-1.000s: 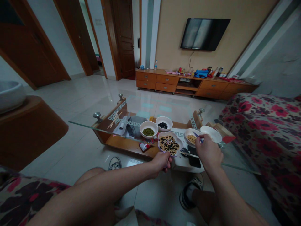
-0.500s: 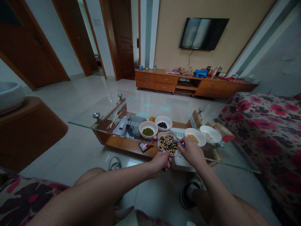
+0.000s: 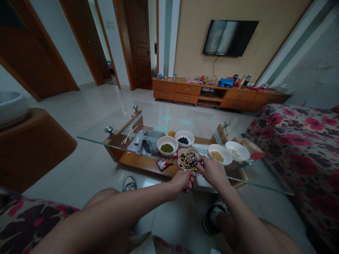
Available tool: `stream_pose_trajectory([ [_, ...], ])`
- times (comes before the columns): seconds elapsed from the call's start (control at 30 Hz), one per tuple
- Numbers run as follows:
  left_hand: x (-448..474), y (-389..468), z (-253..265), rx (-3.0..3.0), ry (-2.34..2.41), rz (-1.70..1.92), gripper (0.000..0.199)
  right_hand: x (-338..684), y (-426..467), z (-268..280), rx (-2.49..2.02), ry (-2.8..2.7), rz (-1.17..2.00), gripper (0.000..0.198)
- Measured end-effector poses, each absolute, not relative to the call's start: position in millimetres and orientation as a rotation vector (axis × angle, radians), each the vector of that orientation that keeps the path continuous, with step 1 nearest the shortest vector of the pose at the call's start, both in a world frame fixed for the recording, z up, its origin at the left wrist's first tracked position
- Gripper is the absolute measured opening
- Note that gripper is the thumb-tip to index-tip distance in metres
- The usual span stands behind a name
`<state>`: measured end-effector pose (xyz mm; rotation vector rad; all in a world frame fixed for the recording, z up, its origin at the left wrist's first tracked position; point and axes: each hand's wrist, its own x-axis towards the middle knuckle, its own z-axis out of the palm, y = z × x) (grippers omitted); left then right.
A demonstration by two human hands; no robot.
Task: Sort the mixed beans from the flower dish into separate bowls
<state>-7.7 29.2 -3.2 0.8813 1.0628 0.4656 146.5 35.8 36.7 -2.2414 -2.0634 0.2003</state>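
A flower-shaped white bowl with a purplish edge (image 3: 192,150) is full of mixed black, yellowish and pale beans (image 3: 188,163). My left hand (image 3: 181,185) is closed around its handle at the near side, most of which the fingers hide. In my right hand (image 3: 212,171), a thin bluish-purple spoon (image 3: 195,161) is pinched, its end down among the beans. Round white bowls stand nearby: one with green beans (image 3: 167,139) and one with black beans (image 3: 184,133) beyond, one with yellowish beans (image 3: 225,156) to the right, and one with pale contents (image 3: 243,151).
The bowls are on a glass table (image 3: 106,144) with a lower wooden shelf. Chopsticks (image 3: 129,134), papers and a red packet (image 3: 162,164) lie on the left side. A flowered sofa (image 3: 296,141) borders the right; a cluttered TV cabinet (image 3: 188,89) stands at the far wall.
My right hand has shifted slightly left and toward me over the mixed beans, bringing the spoon with it. My left hand keeps its hold on the bowl's handle.
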Motion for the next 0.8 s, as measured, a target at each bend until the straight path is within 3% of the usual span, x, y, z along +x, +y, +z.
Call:
stream_pose_trajectory([
  [0.8,-7.2,30.2,-6.2,0.886,1.062,0.453,0.034,146.6,36.7,35.8,-2.255,-2.062,0.217,0.022],
])
